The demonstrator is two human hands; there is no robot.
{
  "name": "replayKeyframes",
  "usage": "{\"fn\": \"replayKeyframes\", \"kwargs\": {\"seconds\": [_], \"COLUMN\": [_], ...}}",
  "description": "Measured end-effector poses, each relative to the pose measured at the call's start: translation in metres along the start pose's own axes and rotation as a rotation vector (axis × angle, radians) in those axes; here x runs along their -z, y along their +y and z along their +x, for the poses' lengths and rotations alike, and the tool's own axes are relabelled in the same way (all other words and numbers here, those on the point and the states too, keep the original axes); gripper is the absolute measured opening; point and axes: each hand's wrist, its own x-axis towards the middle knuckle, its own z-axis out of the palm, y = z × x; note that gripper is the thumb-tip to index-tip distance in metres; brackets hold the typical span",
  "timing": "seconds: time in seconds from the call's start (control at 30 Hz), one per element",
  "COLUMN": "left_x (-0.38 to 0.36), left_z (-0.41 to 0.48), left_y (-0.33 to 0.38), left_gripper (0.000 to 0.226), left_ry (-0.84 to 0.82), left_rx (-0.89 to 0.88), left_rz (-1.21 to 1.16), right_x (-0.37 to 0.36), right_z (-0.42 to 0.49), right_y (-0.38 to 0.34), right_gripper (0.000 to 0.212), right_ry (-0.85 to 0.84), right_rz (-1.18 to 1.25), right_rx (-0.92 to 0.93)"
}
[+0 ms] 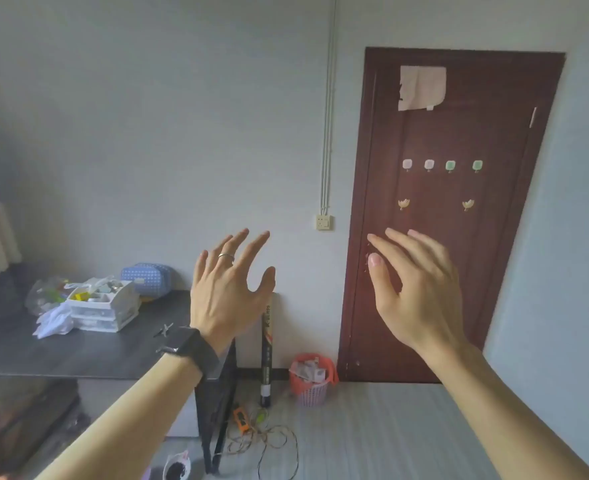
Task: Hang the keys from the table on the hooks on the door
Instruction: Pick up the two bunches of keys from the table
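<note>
White drawer organiser [103, 308], blue pouch [147, 279]; pink basket [312, 381] on floor.

Hands: two, left [229, 292] and right [421, 292], both empty with fingers spread. Door [442, 306]: one. Square hooks [407, 164] on the door: four. Leaf-shaped hooks [403, 203]: two. Table [78, 351]: one. Drawer box [104, 308]: one. Pouch [149, 278]: one. Basket [312, 379]: one. Keys [164, 330]: one small cluster, number unclear.

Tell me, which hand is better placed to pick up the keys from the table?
Probably the left hand: it is open, empty and raised over the table where the keys lie. The right hand, also empty, hangs in front of the door.
</note>
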Motion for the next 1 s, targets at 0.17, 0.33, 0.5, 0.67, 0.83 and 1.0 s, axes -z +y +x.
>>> {"fn": "replayKeyframes", "kwargs": {"seconds": [0.17,0.33,0.5,0.67,0.83,1.0], "left_x": [-0.041,-0.083,-0.123,-0.162,-0.200,-0.241], "left_z": [-0.063,-0.114,-0.128,-0.109,-0.076,-0.042], "left_y": [-0.044,-0.103,-0.172,-0.242,-0.313,-0.375], "left_gripper": [0.055,0.049,0.045,0.043,0.044,0.043], "left_ry": [-0.170,-0.306,-0.411,-0.438,-0.453,-0.447], "left_rx": [0.118,0.252,0.402,0.531,0.615,0.711], "left_rz": [0.061,0.149,0.201,0.185,0.178,0.162], "right_x": [-0.061,-0.138,-0.222,-0.310,-0.397,-0.479], "right_z": [-0.061,-0.118,-0.150,-0.149,-0.134,-0.119], "right_y": [0.000,-0.004,-0.017,-0.034,-0.045,-0.047], "right_gripper": [0.040,0.040,0.034,0.035,0.029,0.026], "right_ry": [-0.122,-0.322,-0.521,-0.674,-0.764,-0.820], "right_rz": [0.108,0.206,0.276,0.307,0.331,0.347], "right_rx": [-0.074,-0.130,-0.159,-0.195,-0.193,-0.168]}}
